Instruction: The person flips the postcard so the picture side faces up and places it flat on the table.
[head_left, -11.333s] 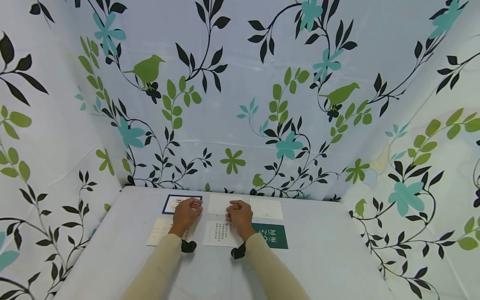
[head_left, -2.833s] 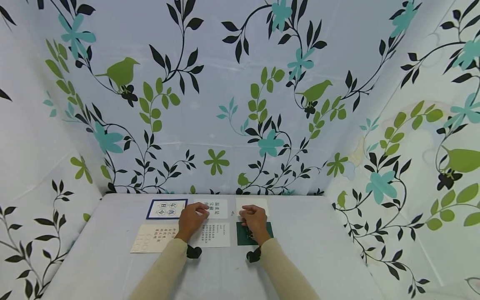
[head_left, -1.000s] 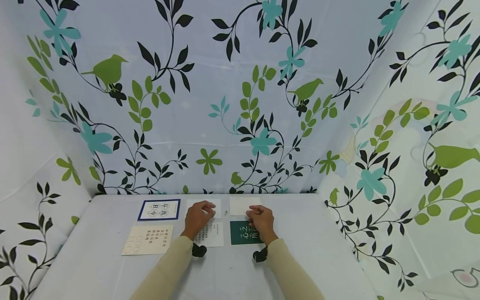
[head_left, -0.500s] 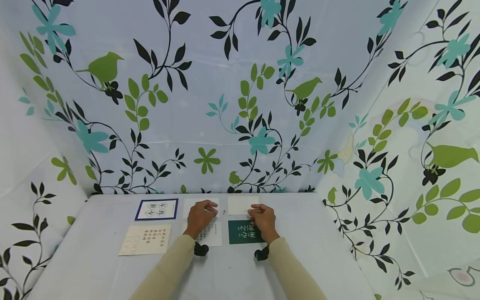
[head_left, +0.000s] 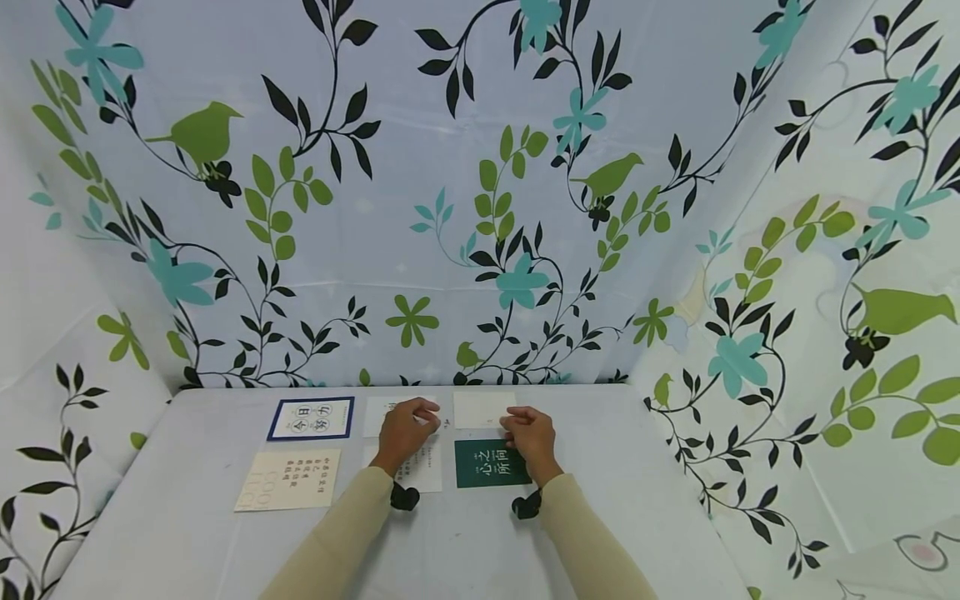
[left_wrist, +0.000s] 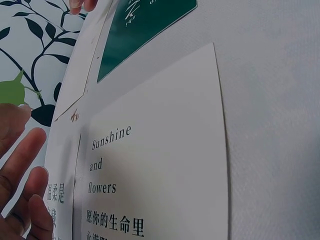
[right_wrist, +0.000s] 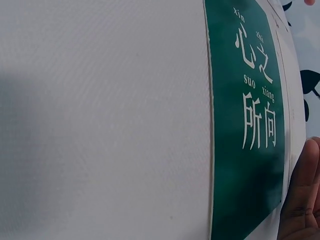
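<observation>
My left hand [head_left: 407, 432], fingers loosely bent and holding nothing, hovers over the middle pair of cards. Beneath it are a white card [head_left: 377, 414] at the back and a white "Sunshine and flowers" card [left_wrist: 165, 130] in front, both partly hidden. My right hand [head_left: 531, 437] is at the right edge of the green card [head_left: 487, 463] and the cream card [head_left: 480, 409] behind it. Its fingers are relaxed with nothing visible between them; whether they touch a card I cannot tell. In the right wrist view the green card [right_wrist: 245, 165] lies flat with white characters.
To the left lie a blue-bordered card [head_left: 311, 418] and, in front of it, a beige card [head_left: 291, 480]. The cards form two rows on the white tablecloth [head_left: 450, 558]. A floral-patterned curtain [head_left: 450, 208] rises at the table's back edge.
Since the oldest frame both hands have moved right across the cards: the left from the blue-bordered card, the right from the middle pair. Over the last second they drift slightly right.
</observation>
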